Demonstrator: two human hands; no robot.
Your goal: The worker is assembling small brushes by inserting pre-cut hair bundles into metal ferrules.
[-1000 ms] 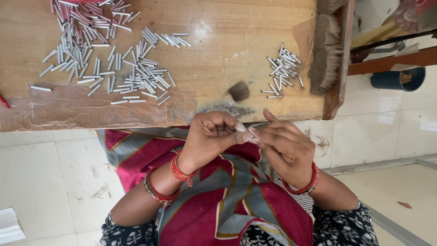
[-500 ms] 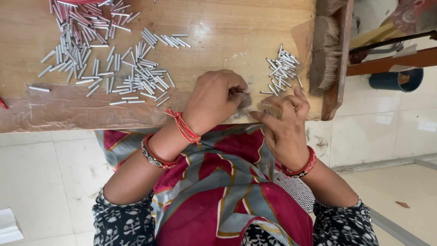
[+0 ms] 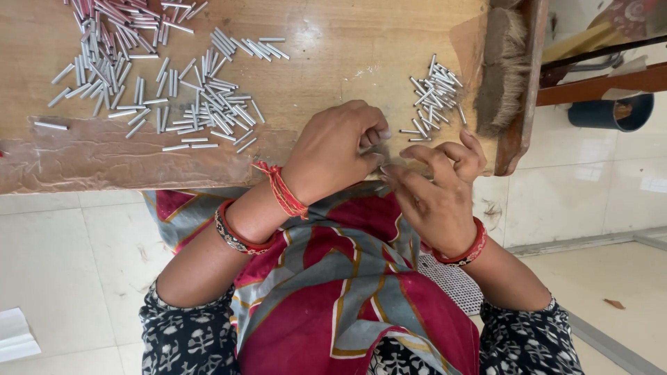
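- The left hand rests at the near edge of a low wooden board, fingers curled and pinched together at the tips. What sits between the fingertips is too small to make out.
- The right hand is just beside it, touching fingertip to fingertip, thumb and first fingers pinched and the others loosely spread. Whether it grasps anything I cannot tell.
- A small heap of thin, smooth, silvery metal tubes lies on the board just beyond the hands, toward the right.
- A much larger loose scatter of the same tubes spreads over the far left of the board, well apart from the hands.
- The board's surface is worn and pale brown, with rough, flaking patches along its near left edge.
- A coarse, bristly brush lies along the board's right edge.
- Bare wood between the two piles leaves open room.
- Red thread and bangles circle the wrists; patterned cloth covers the lap.
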